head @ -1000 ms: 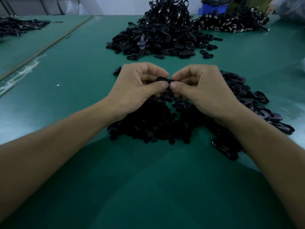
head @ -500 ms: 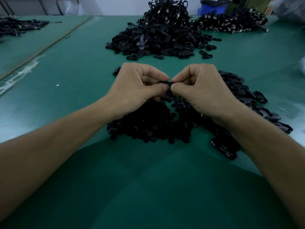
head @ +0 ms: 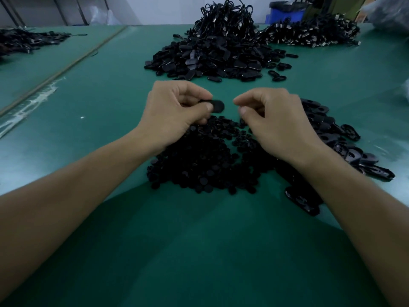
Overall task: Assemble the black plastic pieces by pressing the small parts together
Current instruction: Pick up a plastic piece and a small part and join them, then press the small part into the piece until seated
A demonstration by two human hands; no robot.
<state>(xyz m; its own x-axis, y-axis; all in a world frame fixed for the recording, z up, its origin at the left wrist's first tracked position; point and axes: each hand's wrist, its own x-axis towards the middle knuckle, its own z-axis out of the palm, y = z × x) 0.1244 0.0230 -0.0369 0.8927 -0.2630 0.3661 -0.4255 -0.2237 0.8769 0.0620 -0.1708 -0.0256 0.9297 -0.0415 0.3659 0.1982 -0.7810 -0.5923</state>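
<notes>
My left hand pinches a flat black oval plastic piece between thumb and forefinger, its rounded end sticking out to the right. My right hand hovers a short gap to the right of that piece, fingers curled with thumb and forefinger slightly apart and nothing visible between them. Both hands hang over a heap of small round black parts on the green table. A band of larger black oval shells lies under and to the right of my right wrist.
A big mound of black oval pieces sits further back, topped by a tangle of black cords. More corded parts lie at the back right by a blue bin. Another dark pile is far left.
My hands were pressed together on one black piece; now they have parted. The left hand keeps the piece and the right hand has let go and moved slightly right.
</notes>
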